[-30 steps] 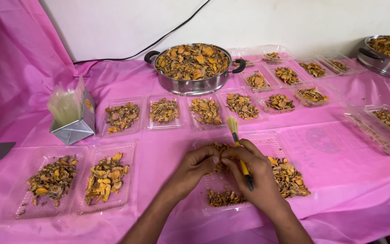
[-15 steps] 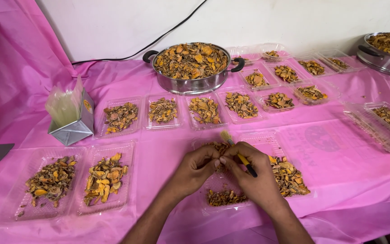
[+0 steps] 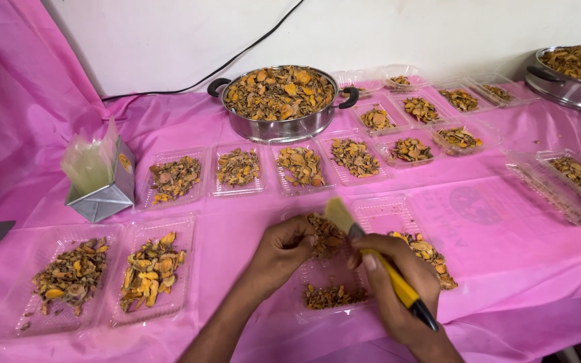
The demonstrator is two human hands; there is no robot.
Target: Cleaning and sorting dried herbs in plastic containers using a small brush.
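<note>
Holding yellow-handled brush (image 3: 378, 259), right hand (image 3: 398, 282) closed round handle, bristles at 11 o'clock touching dried pieces (image 3: 324, 235) pinched in left hand (image 3: 284, 249). Clear tray (image 3: 371, 215) beneath on pink surface (image 3: 506, 249). Steel pot (image 3: 280, 101) at 12 o'clock, well apart.

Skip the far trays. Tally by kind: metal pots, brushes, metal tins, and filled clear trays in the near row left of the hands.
Metal pots: 2
Brush, held in the right hand: 1
Metal tin with clear bags: 1
Filled trays, near left: 2
Total: 6
</note>
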